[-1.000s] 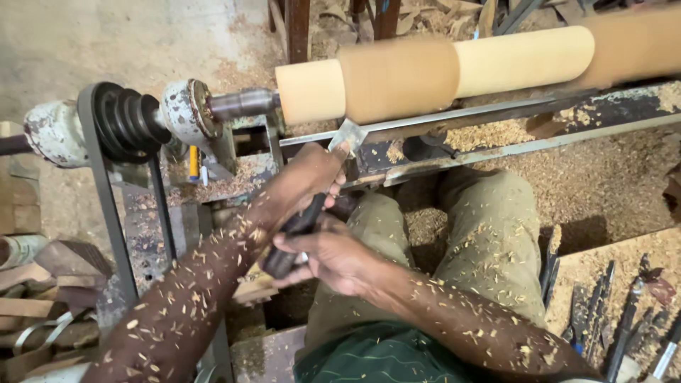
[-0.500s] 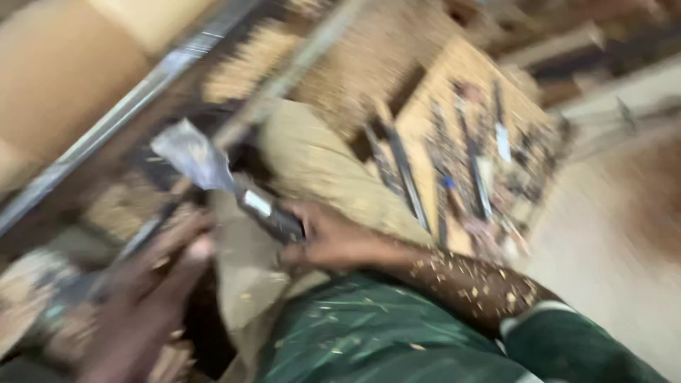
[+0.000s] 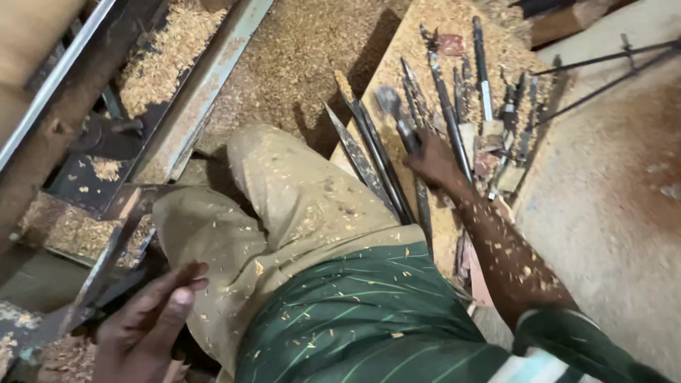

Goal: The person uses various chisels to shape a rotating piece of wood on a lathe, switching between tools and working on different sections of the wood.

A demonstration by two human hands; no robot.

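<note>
My right hand [image 3: 434, 164] reaches out to the right over a sawdust-covered wooden board [image 3: 386, 60]. It is closed on the shaft of a wide-bladed turning chisel [image 3: 391, 103] whose tip points away from me. Several other long chisels [image 3: 369, 152] and gouges [image 3: 454, 106] lie side by side on the board around the hand. My left hand [image 3: 147, 328] rests at the lower left beside my knee, near the lathe bed. Its fingers are loosely apart and nothing is in it. Both forearms are flecked with wood shavings.
The lathe's metal bed rails [image 3: 206, 78] run diagonally at the upper left, with the pale wooden blank [image 3: 28, 28] at the corner. Sawdust [image 3: 298, 64] covers the floor between lathe and board. Thin metal rods [image 3: 603, 64] lie on the concrete at right.
My view has swung from the lathe and its wooden blank to the tool board on my right. My right hand has carried the chisel there, and my left hand has let go of it.
</note>
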